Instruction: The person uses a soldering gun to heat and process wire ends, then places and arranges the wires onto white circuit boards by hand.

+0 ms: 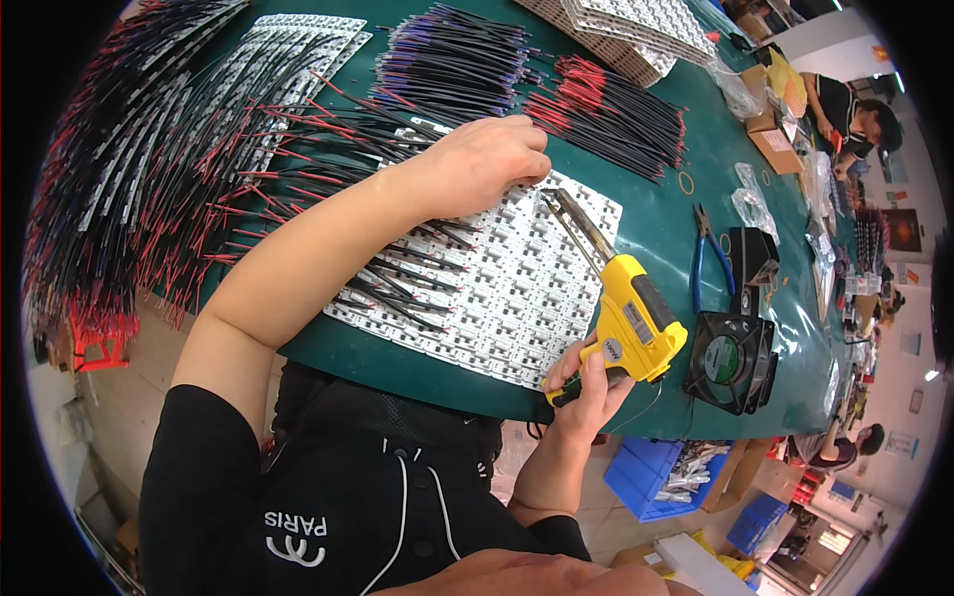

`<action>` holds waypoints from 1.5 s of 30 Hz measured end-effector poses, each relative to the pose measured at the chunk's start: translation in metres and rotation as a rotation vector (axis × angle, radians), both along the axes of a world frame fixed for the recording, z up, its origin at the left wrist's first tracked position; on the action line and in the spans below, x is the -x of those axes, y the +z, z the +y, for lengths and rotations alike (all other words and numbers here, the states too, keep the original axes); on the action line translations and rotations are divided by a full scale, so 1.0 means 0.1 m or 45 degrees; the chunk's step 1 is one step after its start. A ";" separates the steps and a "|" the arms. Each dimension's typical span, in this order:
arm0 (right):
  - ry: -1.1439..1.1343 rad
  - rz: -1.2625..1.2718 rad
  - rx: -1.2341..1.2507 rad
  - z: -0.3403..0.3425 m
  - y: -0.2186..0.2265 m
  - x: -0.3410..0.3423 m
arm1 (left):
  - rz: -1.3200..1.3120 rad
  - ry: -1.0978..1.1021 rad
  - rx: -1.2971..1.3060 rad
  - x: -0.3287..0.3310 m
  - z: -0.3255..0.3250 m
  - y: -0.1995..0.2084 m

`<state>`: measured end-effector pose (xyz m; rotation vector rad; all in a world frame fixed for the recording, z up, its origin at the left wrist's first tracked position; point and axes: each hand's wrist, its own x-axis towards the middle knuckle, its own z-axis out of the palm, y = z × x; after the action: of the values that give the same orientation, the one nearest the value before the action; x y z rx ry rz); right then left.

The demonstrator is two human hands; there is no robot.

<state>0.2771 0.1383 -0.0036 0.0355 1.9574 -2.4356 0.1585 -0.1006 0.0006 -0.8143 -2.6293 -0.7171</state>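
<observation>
A white panel of small circuit boards [517, 298] lies in front of me on the bench, with black and red wires [397, 283] fixed along its left part. My left hand [487, 167] is closed over the panel's far edge, its fingertips pinched together; what they hold, if anything, is hidden. My right hand [588, 387] grips the handle of a yellow soldering gun [636, 318] at the panel's right side. The gun's thin metal tip points up and left, just below my left fingers; I cannot tell whether it touches the board.
Beyond the panel lie bundles of black-and-purple wires [447, 65] and black-and-red wires [611, 119]. Wired panels [149, 169] pile up at the left. Blue-handled pliers [711, 258] and a black fan [732, 360] sit at the right. Below stands a blue bin [636, 487]. A co-worker [845, 124] is further off.
</observation>
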 end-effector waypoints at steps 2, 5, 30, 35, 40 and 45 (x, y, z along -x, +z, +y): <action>-0.012 -0.010 -0.012 -0.01 0.01 0.00 | -0.023 -0.003 0.020 0.00 0.00 0.02; -0.013 -0.020 -0.027 -0.02 0.04 0.00 | -0.018 -0.022 0.035 0.00 0.01 0.03; 0.037 0.011 -0.053 -0.05 0.02 0.02 | 0.146 -0.003 0.087 -0.02 0.00 -0.01; 0.062 0.010 -0.081 -0.03 0.02 0.02 | 0.128 0.031 0.091 -0.05 0.04 0.02; 0.047 -0.001 -0.061 -0.04 0.03 0.03 | 0.122 0.052 0.064 -0.07 0.06 0.02; -0.065 0.074 0.269 0.10 0.06 0.03 | 0.164 0.031 0.076 -0.06 0.04 0.00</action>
<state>0.2738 0.1486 0.0021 0.0119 1.7284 -2.6912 0.1642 -0.0962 0.0010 -0.8146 -2.5515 -0.5629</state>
